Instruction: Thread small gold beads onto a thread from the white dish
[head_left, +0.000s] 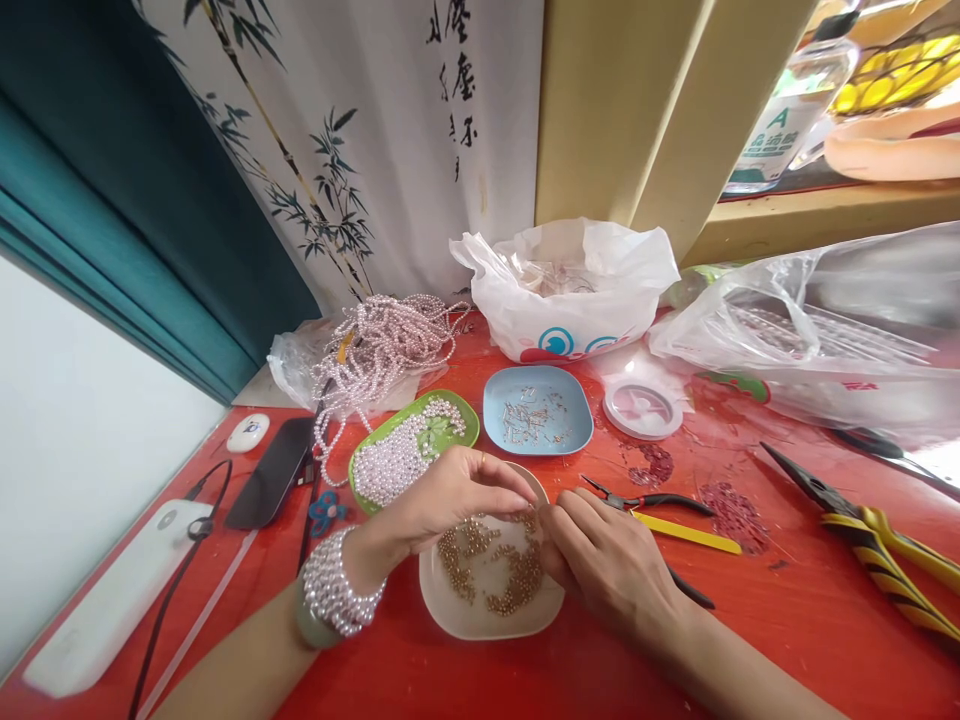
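While both hands meet over the white dish (480, 615) of small gold beads (517, 585), the work sits at its far rim; the left hand (450, 500) arches over the dish with fingertips pinched narrow, and the right hand (607, 560) rests its heel on the red surface (750, 620) just beside the dish, fingers pinched toward the left ones; whatever they pinch is too small to tell, likely a bead, and the low wrists seem braced for fine work. Behind the dish, a green tray (457, 415) holds pale pearls and a blue tray (566, 425) holds small metal bits, near enough to reach. Right of the dish lie pliers (652, 500) with a yellow handle, and further right, larger pliers (870, 530). Beyond the trays are strung pearls (375, 350) and a plastic bag (570, 290); left of the dish lies a phone (270, 470).
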